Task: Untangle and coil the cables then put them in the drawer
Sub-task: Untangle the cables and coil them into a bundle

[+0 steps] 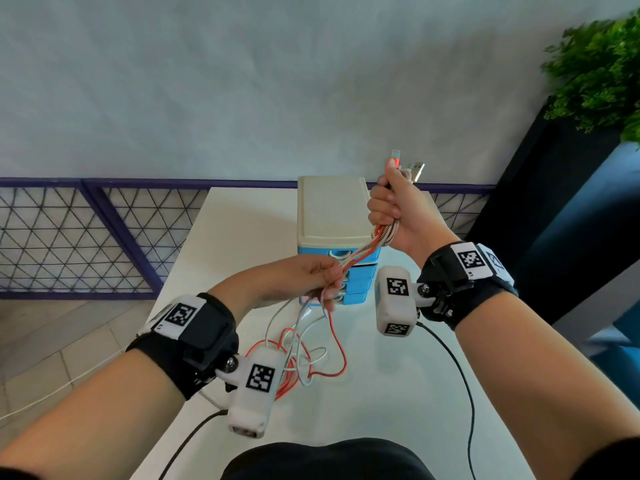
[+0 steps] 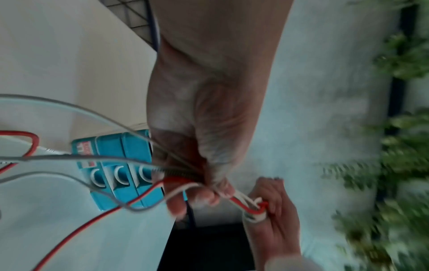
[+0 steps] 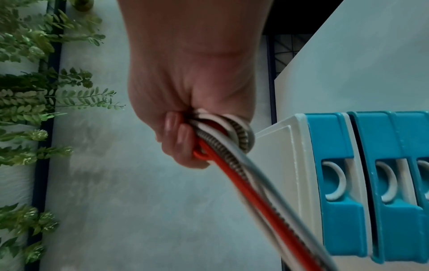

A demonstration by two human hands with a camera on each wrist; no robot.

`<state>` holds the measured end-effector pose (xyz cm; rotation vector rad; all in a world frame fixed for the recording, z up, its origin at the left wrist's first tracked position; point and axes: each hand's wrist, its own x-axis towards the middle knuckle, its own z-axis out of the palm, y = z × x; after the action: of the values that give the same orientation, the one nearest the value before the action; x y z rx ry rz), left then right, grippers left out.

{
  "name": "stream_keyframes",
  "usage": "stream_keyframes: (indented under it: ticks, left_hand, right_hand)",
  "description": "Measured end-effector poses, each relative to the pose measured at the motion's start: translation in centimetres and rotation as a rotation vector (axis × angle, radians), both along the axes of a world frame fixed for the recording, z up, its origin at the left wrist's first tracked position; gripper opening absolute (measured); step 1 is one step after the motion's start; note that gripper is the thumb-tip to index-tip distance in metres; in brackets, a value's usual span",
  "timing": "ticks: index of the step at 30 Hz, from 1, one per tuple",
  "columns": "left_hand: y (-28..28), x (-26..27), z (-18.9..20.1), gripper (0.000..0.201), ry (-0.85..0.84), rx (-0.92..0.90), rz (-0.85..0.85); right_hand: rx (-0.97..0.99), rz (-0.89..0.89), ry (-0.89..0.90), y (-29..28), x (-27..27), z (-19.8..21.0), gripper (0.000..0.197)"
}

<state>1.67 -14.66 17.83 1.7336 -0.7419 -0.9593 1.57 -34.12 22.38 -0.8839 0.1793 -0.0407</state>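
The right hand (image 1: 391, 209) is raised above the drawer unit (image 1: 332, 216), its fingers (image 3: 178, 132) curled tight round the bundled cables (image 1: 363, 249), with the plug ends (image 1: 412, 169) sticking up out of the fist. The left hand (image 1: 301, 278) sits lower and nearer the body, its fingers (image 2: 204, 198) pinching the same strands where they leave the bundle. Below it the rest hangs down into a loose snarl (image 1: 304, 355) of red, white and braided cable lying on the counter (image 1: 398, 393)

The risk, as I judge it, lies in that snarl: the strands cross one another several times, so drawing the bundle further up between the two hands could cinch the crossings into a knot instead of freeing them. All the cables are gripped as one, so none can slide out singly, and the hanging loops could catch the left wrist camera (image 1: 254, 393)

The unit's blue drawers (image 3: 334, 183) all appear closed, so their contents are hidden; no cable shows in any of them. One will have to be opened, and both hands are occupied
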Motion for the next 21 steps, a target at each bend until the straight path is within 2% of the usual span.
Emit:
stream_keyframes:
  ticks: [4,8,11,14,17,21]
  left_hand:
    - [-1.0,0.1,0.4,0.020,-0.534,0.185,0.087]
    - [-1.6,0.0,1.4,0.013,-0.829,0.343,0.108]
    - [-1.6,0.2,1.6,0.006,-0.868,0.321,0.143]
    - [-1.5,0.0,1.6,0.041,-0.784,0.191,0.237]
    - [-1.5,-0.1,1.6,0.053,-0.813,0.159,0.311]
    - [-1.4,0.2,1.5,0.068,-0.922,0.260,0.365]
  right_hand:
    - [-0.255,0.147,0.077,-0.4,-0.3,0.1,0.037]
    - [-0.587,0.193,0.091,0.2,-0.5,-0.5,0.033]
    - [-0.749,0.255,0.104,0.6,-1.0,-0.7,0.032]
    - [-0.804,0.340,0.135,0.8,-1.4,-0.9,0.035]
    - [-0.868,0.422,0.176,1.4,-2.0,-1.0,0.038]
    - [-0.845,0.579,0.206,2.6,-2.7,-2.3,0.042]
